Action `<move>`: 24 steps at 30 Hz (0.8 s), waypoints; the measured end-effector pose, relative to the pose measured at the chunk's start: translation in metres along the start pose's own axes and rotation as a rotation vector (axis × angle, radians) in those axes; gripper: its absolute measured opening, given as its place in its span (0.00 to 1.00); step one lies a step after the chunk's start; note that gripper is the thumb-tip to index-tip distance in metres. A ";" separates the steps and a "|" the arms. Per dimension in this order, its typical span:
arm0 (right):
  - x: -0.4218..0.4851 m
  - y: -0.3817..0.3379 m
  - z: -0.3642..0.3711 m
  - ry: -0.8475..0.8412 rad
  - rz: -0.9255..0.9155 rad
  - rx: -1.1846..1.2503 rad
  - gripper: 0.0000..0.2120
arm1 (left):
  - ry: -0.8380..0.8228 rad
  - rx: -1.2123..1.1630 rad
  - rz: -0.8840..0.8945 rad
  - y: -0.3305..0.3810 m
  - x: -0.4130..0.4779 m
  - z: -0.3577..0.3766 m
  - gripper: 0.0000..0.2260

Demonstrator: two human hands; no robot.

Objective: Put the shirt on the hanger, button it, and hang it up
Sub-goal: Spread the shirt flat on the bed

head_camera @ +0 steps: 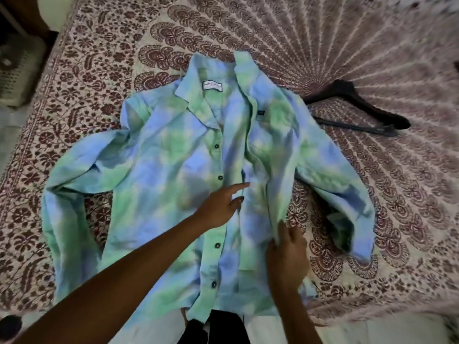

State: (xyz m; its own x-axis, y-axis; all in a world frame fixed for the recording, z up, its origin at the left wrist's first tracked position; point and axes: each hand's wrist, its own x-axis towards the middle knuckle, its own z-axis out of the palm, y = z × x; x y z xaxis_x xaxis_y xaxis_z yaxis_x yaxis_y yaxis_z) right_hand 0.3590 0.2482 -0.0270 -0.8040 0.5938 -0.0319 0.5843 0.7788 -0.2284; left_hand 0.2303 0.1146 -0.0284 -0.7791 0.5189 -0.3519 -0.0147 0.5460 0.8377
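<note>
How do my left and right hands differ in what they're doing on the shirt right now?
The left hand lies on the middle of the shirt with its forefinger stretched out near the buttons; the right hand pinches the edge of one front panel. The left hand reaches farther up the shirt; the right hand is nearer the hem. Both touch the shirt, neither the hanger.

Tie-dye shirt point(173, 170) flat (unbuttoned), black hanger point(345, 89) perhaps touching

The shirt point(173, 155) lies spread on the bedspread point(372, 58), front up, collar far, hem near. The hanger point(367, 103) lies on the bedspread right of the collar, one tip at the shirt's edge. Left hand point(221, 207) rests mid-shirt; right hand point(285, 254) grips its near right edge.
</note>
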 end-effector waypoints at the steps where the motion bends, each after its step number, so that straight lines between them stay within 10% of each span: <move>1: -0.007 -0.003 0.004 0.028 -0.048 0.005 0.30 | -0.038 -0.051 0.021 0.005 0.009 0.003 0.18; 6: -0.029 0.037 0.018 0.135 0.182 0.006 0.31 | -0.196 -0.014 0.035 0.006 0.036 0.016 0.19; 12: -0.042 0.087 0.018 -0.318 0.374 0.189 0.17 | -0.187 0.071 0.023 0.007 0.059 0.027 0.23; 16: -0.050 0.070 0.020 -0.277 0.361 0.226 0.11 | -0.127 0.115 0.027 0.006 0.069 0.034 0.24; 19: -0.065 0.037 0.012 -0.244 0.092 0.509 0.13 | -0.056 0.103 0.010 0.010 0.070 0.034 0.23; 24: -0.083 0.002 0.016 -0.909 -0.361 0.584 0.08 | 0.045 0.033 -0.043 0.000 0.070 0.022 0.24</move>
State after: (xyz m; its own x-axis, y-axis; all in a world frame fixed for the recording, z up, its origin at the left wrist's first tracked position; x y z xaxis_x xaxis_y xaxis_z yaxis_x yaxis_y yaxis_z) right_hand 0.4250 0.1978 -0.0401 -0.8365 -0.1979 -0.5110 0.3525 0.5198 -0.7782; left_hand 0.1894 0.1653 -0.0623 -0.8056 0.4650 -0.3672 -0.0283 0.5889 0.8077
